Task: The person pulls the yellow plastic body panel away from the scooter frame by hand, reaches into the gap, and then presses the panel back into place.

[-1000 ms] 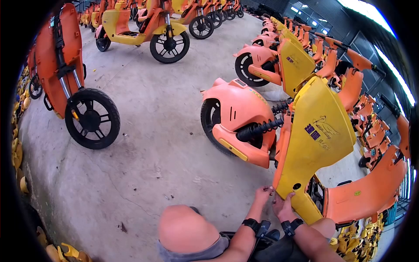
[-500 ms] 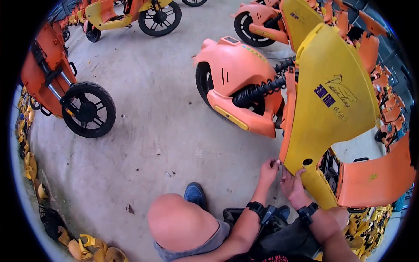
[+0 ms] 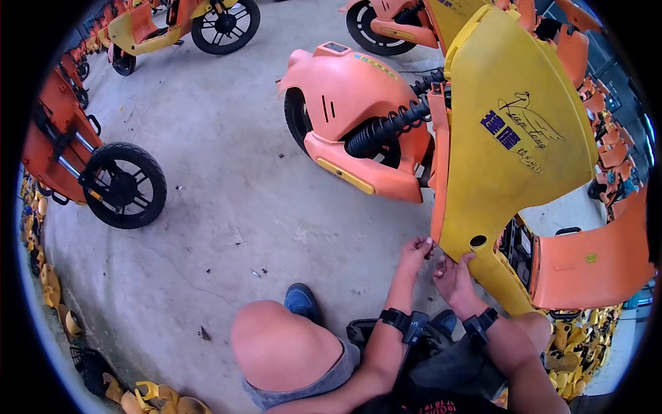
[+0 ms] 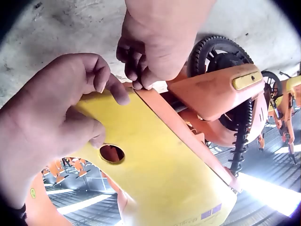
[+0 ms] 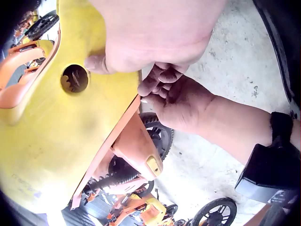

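Note:
At the lower corner of a scooter's yellow side panel [image 3: 520, 152], both hands work close together. My left hand [image 3: 416, 252] pinches the end of the orange trim strip [image 4: 162, 110] that runs along the panel's edge, with thumb and fingertips together there. Just beside it, my right hand [image 3: 454, 277] grips the panel's edge. Its thumb [image 5: 96, 64] lies on the yellow face near a round hole [image 3: 478, 241], and the other fingers are curled at the edge, partly hidden. Behind the trim are the scooter's coil-spring shock absorber [image 3: 386, 131] and orange wheel cover [image 3: 362, 96].
An orange scooter with a black front wheel [image 3: 124, 190] stands to the left on the concrete floor [image 3: 227, 159]. Another scooter [image 3: 148, 31] is at the back. Loose yellow parts [image 3: 162, 397] lie along the left side. The person's bent knee [image 3: 279, 345] is below.
The head view has tilted down, so the scooter fills more of it. Both hands stay at the panel's corner; the right hand's fingers look more curled than a second ago.

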Available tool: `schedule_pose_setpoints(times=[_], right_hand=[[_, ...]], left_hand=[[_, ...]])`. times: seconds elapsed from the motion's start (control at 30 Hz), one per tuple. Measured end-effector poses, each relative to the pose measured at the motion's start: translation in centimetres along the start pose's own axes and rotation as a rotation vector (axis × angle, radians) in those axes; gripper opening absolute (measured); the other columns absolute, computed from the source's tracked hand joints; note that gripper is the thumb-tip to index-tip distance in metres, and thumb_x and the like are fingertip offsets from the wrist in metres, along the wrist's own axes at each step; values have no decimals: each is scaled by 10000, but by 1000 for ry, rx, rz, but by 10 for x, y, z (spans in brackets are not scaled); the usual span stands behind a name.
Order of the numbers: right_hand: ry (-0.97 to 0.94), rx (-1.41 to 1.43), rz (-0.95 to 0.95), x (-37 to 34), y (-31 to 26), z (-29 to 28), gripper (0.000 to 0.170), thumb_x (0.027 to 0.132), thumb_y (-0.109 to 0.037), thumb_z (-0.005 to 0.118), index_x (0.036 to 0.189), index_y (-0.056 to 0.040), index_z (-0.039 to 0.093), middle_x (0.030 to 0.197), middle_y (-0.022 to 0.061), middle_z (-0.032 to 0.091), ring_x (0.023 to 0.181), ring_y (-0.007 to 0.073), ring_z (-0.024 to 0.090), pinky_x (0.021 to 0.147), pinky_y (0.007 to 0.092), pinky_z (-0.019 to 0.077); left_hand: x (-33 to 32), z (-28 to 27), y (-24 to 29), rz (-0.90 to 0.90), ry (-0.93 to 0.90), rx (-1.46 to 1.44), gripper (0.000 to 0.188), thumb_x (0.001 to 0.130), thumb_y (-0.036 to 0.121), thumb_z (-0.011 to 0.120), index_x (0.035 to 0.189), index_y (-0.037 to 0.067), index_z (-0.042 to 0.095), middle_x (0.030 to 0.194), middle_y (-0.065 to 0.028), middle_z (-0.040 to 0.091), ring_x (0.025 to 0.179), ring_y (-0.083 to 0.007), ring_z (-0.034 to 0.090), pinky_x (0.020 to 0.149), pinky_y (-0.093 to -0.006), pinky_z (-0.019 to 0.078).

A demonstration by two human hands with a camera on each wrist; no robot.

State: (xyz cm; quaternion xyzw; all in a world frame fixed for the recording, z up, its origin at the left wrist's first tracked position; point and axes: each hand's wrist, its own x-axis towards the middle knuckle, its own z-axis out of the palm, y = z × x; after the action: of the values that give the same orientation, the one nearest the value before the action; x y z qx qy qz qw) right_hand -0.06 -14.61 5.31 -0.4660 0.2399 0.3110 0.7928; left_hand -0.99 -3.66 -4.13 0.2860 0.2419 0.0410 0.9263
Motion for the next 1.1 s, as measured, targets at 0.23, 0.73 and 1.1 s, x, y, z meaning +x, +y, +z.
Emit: schedule_pose_setpoints(times=[0.23, 0.73, 1.1], right_hand=[[-1, 10, 19, 1, 1, 5, 697, 846, -745, 390, 1235, -181, 517, 1087, -97, 567, 777, 73, 442, 653, 245, 337], [-19, -37, -16, 7, 5, -3, 735, 821, -775, 361, 1256, -199, 502, 1109, -113, 566, 780, 91, 399, 676, 253, 335], [-16, -70, -9, 5, 4, 0, 758, 844, -781, 324, 1302, -196, 473, 1098, -107, 528, 778, 104, 370, 681, 253, 332]], left_hand=[[-4, -3, 5, 35, -36, 34, 180, 932, 194, 642, 997, 26, 636, 844, -22, 663, 683, -86, 562, 622, -235, 443], [-8, 3, 7, 20, -6, -51, 167, 915, 207, 664, 931, 43, 639, 758, 5, 607, 649, -83, 543, 598, -220, 435], [-9, 5, 8, 33, 19, 48, 217, 921, 207, 656, 1007, 7, 654, 776, -3, 626, 655, -84, 538, 599, -228, 426]])
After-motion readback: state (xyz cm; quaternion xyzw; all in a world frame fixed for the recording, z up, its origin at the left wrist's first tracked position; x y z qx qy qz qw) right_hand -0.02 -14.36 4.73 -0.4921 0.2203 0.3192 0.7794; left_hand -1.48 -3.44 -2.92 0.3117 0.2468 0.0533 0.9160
